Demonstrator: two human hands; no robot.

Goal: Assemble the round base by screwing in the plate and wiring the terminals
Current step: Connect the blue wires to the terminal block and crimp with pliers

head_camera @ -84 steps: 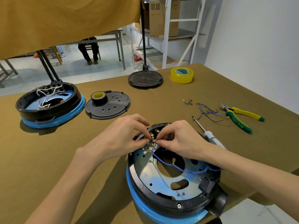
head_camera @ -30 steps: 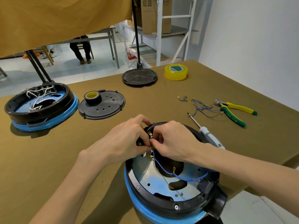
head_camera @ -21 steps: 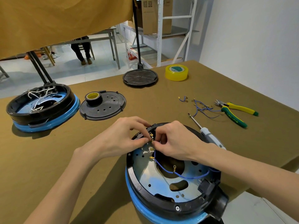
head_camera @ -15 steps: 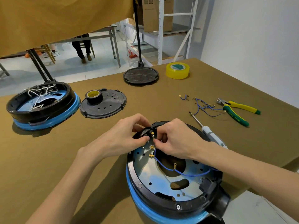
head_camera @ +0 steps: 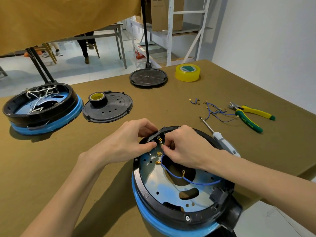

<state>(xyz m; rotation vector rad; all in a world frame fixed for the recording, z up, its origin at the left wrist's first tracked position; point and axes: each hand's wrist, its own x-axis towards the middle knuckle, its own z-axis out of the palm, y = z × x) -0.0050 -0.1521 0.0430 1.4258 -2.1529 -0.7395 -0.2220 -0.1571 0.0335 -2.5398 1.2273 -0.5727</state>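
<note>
two hands pinch at the round base (head_camera: 181, 190): left hand (head_camera: 127, 142) steadying the terminals (head_camera: 159, 153), right hand (head_camera: 183, 148) gripping the thin, floppy blue wire (head_camera: 172, 175) near its connector.

Both forearms reach in from the lower edge, bare, converging toward the middle. Left hand (head_camera: 126, 142) palm down, fingers curled, thumb and forefinger pinched together at their tips. Right hand (head_camera: 183, 147) knuckles up, fingers curled tight, fingertips meeting the left's, the two hands touching
</note>
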